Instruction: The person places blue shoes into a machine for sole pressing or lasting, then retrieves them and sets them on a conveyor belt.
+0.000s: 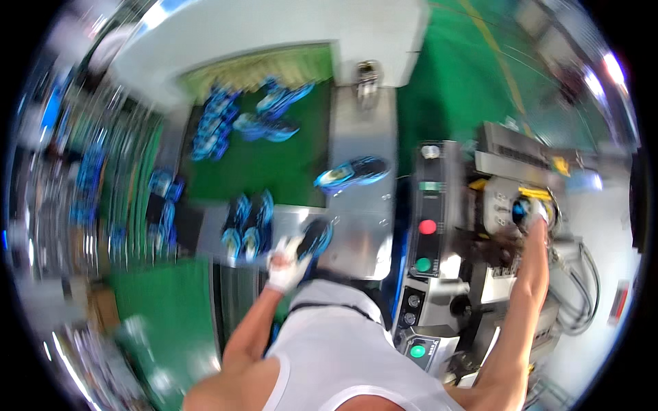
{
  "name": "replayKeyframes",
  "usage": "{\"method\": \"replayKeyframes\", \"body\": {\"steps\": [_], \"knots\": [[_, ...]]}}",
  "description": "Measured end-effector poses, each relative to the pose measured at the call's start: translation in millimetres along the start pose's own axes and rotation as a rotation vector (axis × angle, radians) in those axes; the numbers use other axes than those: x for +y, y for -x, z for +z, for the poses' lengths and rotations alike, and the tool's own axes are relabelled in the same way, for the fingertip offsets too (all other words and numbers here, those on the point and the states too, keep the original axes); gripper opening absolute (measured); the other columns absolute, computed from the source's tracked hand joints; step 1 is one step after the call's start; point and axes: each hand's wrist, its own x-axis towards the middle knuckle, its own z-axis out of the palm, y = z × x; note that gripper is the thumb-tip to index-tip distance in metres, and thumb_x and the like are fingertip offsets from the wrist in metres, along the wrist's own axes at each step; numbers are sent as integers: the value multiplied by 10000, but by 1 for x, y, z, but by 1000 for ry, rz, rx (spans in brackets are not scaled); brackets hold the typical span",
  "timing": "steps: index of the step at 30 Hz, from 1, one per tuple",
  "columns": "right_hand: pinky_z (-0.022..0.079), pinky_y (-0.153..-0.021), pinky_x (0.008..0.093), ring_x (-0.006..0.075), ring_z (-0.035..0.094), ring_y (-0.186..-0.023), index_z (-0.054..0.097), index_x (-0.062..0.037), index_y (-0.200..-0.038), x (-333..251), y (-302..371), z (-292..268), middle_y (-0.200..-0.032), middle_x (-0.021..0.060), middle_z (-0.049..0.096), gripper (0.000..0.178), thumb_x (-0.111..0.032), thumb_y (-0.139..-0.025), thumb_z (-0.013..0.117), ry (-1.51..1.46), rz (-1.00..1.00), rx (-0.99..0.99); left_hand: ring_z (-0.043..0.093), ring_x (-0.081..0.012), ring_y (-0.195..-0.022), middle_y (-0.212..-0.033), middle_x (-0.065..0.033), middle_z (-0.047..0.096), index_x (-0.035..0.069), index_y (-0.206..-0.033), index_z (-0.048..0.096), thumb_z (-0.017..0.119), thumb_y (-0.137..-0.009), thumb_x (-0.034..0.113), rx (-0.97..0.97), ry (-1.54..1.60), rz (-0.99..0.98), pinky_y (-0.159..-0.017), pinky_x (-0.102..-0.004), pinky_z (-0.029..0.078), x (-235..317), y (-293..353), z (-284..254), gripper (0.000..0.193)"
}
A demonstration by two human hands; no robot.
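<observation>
My left hand [286,266], in a white glove, is closed on one end of a dark and blue shoe [317,237] above the corner of the metal table. Far to the right, my right hand [537,215] reaches into a machine [504,204]; it also looks white-gloved. It touches a small blue and dark piece [521,208] in the machine, whose kind I cannot make out. Motion smears the right fingers. Left of my left hand stands a pair of blue shoes [248,226] on the metal table, and another blue shoe [353,173] lies farther off on its right-hand arm.
Several more blue shoes [267,113] lie on a green surface [260,171] framed by the metal table [360,236]. A control panel [433,205] with red and green buttons stands between table and machine. Racks [89,178] fill the left side. Cables [586,294] loop at the right.
</observation>
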Motion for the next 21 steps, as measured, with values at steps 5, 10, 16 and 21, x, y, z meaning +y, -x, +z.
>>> {"method": "replayKeyframes", "body": {"steps": [5,10,16,21], "knots": [[494,-1021,384,285,627,-1184,476,81,-1481,-61,124,85,-1403,217,611,878,-465,-867,786,300,-371,525,637,-378,-1106,-1224,-173,619,113,-1282,629,809,-777,221,271,46,-199,-919,-476,528,-37,37,-10,547],[303,-1234,440,327,343,-1515,249,-1,-1622,-54,409,200,-1667,220,294,813,-114,-957,703,241,-749,156,578,-415,-1137,-1250,-213,569,89,-1360,563,797,-782,141,434,72,-325,-964,-504,486,-86,32,23,625],[30,-1254,604,463,84,-1575,176,34,-1632,84,441,303,-1694,282,147,1043,-500,-861,632,1559,-332,-15,502,-425,-1254,-1318,-233,535,57,-1366,561,775,-815,152,183,234,-37,-1083,-495,416,-102,19,9,599],[36,-1261,588,438,111,-1579,223,47,-1617,92,441,330,-1692,284,155,1022,-443,-822,637,1668,-296,122,579,-415,-1203,-1268,-206,621,29,-1214,649,760,-849,146,217,471,231,-1074,-511,446,-127,-37,-95,399]]}}
